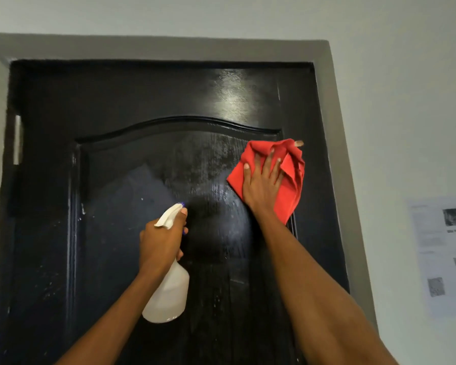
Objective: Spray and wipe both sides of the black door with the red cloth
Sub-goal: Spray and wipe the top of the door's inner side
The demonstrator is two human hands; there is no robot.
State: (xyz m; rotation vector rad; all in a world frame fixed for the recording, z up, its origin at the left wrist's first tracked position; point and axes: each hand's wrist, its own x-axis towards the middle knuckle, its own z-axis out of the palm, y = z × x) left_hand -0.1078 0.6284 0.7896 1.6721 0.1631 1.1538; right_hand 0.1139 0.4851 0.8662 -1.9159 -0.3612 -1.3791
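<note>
The right hand (262,180) lies flat on the red cloth (290,177), fingers spread and fairly straight, pressing it against the black door (116,96). The cloth is bunched and folded under the palm, sitting at the upper right corner of the door's raised panel, just below the curved moulding, with its lower tip hanging beside the wrist.

The left hand (163,241) is curled round the neck of a white spray bottle (169,293), one finger on the trigger, the nozzle pointing at the middle of the panel. The bottle's body hangs below the fist, close to the door; whether it touches cannot be told.

The door is closed in a grey frame (324,83). Its panel shows wet streaks and droplets across the middle and a glossy sheen near the top right. A pale hinge (17,139) shows on the left edge. On the white wall (406,114) to the right of the frame a printed sheet (442,254) is stuck up, its text too blurred to read.
</note>
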